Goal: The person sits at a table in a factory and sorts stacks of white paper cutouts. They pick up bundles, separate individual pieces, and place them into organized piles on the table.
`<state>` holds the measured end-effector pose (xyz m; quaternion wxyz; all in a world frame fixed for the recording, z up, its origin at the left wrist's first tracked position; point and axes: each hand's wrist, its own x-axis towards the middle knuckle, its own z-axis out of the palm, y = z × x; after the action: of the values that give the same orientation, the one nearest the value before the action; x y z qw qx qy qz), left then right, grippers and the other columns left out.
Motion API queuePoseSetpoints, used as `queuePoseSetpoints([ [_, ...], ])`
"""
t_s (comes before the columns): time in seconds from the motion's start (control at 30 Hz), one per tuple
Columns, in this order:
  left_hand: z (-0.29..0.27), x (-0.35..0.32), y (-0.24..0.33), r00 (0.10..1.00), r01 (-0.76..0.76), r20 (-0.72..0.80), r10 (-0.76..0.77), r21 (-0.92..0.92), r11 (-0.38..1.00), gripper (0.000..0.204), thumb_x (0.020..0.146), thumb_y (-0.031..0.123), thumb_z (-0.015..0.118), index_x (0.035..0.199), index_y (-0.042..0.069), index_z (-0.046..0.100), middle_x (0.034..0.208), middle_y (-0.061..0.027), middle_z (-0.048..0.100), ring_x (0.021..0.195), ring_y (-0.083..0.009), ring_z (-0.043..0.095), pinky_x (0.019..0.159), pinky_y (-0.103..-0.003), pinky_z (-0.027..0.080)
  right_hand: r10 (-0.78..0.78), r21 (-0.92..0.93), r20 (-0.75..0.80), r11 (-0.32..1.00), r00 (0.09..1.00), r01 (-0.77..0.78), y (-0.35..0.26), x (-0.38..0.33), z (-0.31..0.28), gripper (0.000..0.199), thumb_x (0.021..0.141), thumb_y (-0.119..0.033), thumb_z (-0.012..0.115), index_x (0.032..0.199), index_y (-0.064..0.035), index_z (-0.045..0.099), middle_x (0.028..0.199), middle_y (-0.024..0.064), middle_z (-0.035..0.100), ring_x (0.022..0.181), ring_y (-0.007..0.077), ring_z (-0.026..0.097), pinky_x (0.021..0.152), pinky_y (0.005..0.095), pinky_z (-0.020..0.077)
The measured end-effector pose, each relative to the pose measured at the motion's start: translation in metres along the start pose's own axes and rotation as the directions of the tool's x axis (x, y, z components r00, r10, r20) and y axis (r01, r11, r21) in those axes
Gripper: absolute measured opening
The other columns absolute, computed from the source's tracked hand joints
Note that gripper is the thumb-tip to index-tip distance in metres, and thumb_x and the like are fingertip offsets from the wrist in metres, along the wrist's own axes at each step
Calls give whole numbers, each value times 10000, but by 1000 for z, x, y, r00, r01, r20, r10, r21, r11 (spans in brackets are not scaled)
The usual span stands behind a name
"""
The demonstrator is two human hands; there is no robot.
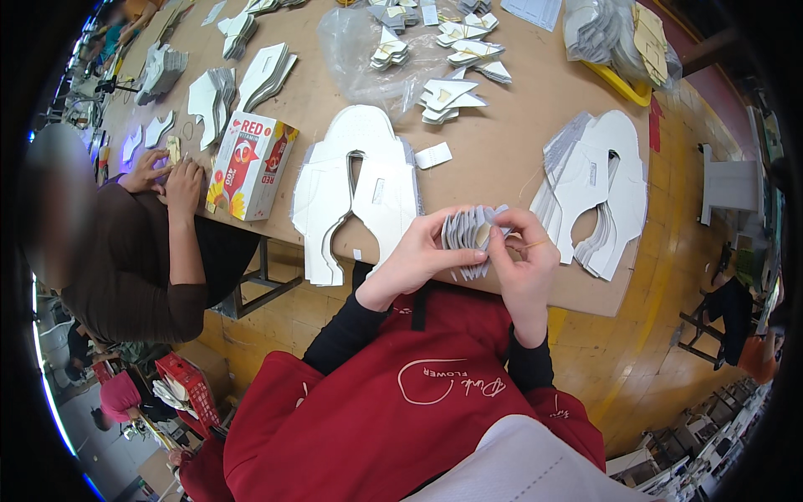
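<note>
A small stack of grey-and-white cut pieces [459,232] is fanned out between my hands, just over the table's near edge. My left hand [416,258] grips the stack from its left side, thumb across the front. On the other side, the fingers and thumb of my right hand [527,258] pinch the stack's right end. A thin yellowish band [536,244] shows at the right fingers. To the left of my hands lies a pile of white, horseshoe-shaped shoe-upper pieces [368,180]; a similar pile of white pieces [615,159] lies to the right, spread in layers.
Several small bundles [447,99] lie farther back beside clear plastic [343,50]. A red-and-white box [251,167] and grey-white stacks [213,100] stand left. A co-worker's hands [171,180] work at the left edge. A yellow tray [623,84] holds bagged pieces at far right.
</note>
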<state>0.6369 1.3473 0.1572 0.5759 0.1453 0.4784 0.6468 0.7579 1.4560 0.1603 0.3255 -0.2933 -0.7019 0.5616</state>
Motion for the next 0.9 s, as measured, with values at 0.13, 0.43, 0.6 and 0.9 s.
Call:
queuePoseSetpoints([
  [0.13, 0, 0, 2, 999, -39, -12, 42, 178, 983, 577, 778, -38, 750, 1312, -27, 531, 1179, -69, 630, 1051, -117, 590, 920, -294, 495, -86, -69, 59, 994, 995, 90, 3, 1, -2, 161, 822, -2, 699, 964, 21, 626, 957, 117, 654, 795, 182, 674, 666, 268, 571],
  [0.43, 0, 0, 2, 999, -20, 32, 14, 167, 986, 611, 771, -17, 762, 1334, -22, 524, 1234, -63, 616, 1078, -120, 577, 950, -287, 473, -69, -151, 43, 986, 997, 75, 0, 0, 0, 196, 788, -20, 720, 965, -2, 638, 989, 130, 646, 838, 235, 664, 697, 308, 546],
  [0.6, -2, 1, 0, 998, -60, 32, 55, 197, 979, 638, 769, -26, 747, 1361, -12, 507, 1294, -75, 586, 1118, -124, 559, 968, -290, 465, -169, -221, 100, 957, 981, 187, -2, 1, -1, 183, 798, -23, 685, 973, -15, 635, 1016, 136, 644, 903, 258, 647, 756, 335, 519],
  [0.9, -2, 1, 1, 987, -160, 72, 143, 373, 914, 670, 768, 2, 744, 1389, 8, 494, 1307, -82, 566, 1143, -130, 541, 962, -296, 461, -42, -214, 107, 975, 993, 64, -4, -1, 0, 142, 808, -62, 701, 927, -6, 650, 1175, 169, 610, 1022, 316, 621, 849, 369, 498],
])
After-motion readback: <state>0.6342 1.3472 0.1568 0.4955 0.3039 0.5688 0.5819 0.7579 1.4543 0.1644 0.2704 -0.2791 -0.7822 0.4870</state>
